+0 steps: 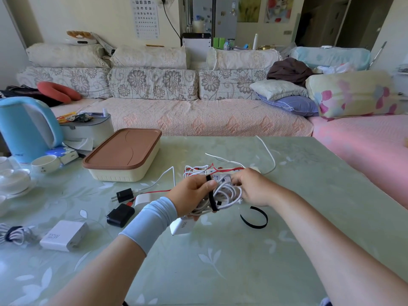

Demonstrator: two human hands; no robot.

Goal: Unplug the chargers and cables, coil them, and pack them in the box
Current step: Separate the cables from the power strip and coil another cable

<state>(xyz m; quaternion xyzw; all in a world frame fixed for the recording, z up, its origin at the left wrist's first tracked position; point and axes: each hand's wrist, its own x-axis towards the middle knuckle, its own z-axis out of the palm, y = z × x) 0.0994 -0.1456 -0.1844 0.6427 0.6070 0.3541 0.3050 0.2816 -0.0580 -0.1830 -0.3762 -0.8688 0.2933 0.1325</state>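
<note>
My left hand (191, 195) and my right hand (254, 188) both grip a coil of white cable (227, 193) above the table's middle. A black strap (212, 199) runs across the coil under my left thumb. A white charger (183, 226) hangs below the coil. Behind my hands lies a white power strip (223, 172) with red and white cables on it. The cream box with a brown lid (123, 154) stands shut at the back left. Two black chargers (123, 195) (121, 215), a white one (143, 199) and a white 120W charger (64, 235) lie at the left.
A second black strap (254, 218) lies looped on the table to the right of my hands. A tied cable bundle (13, 236) sits at the far left edge. A blue kettle (26, 129), cups (44, 164) and a grey container (88, 129) crowd the back left. A sofa runs behind the table.
</note>
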